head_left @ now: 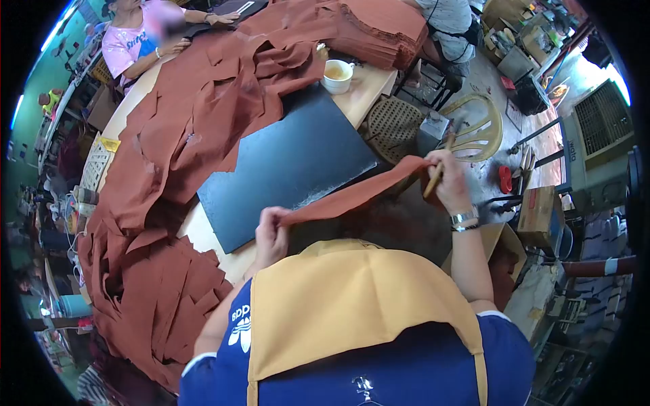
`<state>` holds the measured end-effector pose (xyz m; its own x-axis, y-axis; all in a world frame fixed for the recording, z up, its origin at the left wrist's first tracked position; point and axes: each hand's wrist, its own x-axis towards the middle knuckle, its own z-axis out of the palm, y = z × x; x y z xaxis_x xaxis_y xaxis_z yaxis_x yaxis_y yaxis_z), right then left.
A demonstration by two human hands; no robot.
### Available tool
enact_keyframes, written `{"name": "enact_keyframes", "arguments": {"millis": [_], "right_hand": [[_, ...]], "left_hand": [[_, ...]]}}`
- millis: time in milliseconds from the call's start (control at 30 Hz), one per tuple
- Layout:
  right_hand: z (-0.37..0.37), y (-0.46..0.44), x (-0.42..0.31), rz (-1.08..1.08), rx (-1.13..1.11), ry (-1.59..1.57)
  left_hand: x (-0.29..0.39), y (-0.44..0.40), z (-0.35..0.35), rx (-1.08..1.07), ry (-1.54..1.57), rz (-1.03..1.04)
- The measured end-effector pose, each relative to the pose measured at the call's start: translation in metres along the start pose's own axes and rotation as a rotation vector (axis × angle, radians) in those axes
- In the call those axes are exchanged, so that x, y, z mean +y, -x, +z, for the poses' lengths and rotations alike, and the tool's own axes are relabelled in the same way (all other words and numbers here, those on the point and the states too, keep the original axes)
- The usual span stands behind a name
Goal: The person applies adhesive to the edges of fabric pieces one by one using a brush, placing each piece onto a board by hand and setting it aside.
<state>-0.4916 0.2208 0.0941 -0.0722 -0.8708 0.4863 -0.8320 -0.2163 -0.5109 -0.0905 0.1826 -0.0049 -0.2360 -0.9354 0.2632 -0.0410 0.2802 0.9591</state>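
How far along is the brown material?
Likely partway. Many pieces already look cut, heaped loose on the table. In hand: one strip between left hand and right hand, which also holds a slim tool. The far stack may remain; how much is unclear.

White daylight glared at the far right of the frame, washing out the edge beside the dark slatted metal grille [604, 118], while thin white light strips [59, 26] shone at the upper left. I saw a pale bluish sheen across the flat glossy black board [284, 169]; the space under the long rust-brown strip [352, 197] sank into dim shadow. The middle was evenly lit and fairly sharp, but the rims softened, bent and curved into black corners, and a blurry smudge veiled one patch at the upper left.
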Motion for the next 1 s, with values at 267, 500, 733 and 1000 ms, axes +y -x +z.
{"name": "enact_keyframes", "arguments": {"millis": [267, 500, 733, 1000], "right_hand": [[0.032, -0.042, -0.021, -0.303, -0.025, -0.055], [0.064, -0.084, -0.010, -0.251, -0.016, -0.064], [0.098, -0.150, 0.048, 0.042, -0.161, 0.005], [0.119, -0.265, 0.044, 0.193, -0.184, -0.226]], "left_hand": [[-0.008, 0.096, -0.083, 0.331, -0.437, -0.078], [0.047, -0.012, -0.106, 0.461, -0.678, -0.044], [-0.003, -0.070, -0.029, -0.175, -1.160, 0.023], [-0.007, -0.092, -0.050, -0.269, -1.147, 0.019]]}}
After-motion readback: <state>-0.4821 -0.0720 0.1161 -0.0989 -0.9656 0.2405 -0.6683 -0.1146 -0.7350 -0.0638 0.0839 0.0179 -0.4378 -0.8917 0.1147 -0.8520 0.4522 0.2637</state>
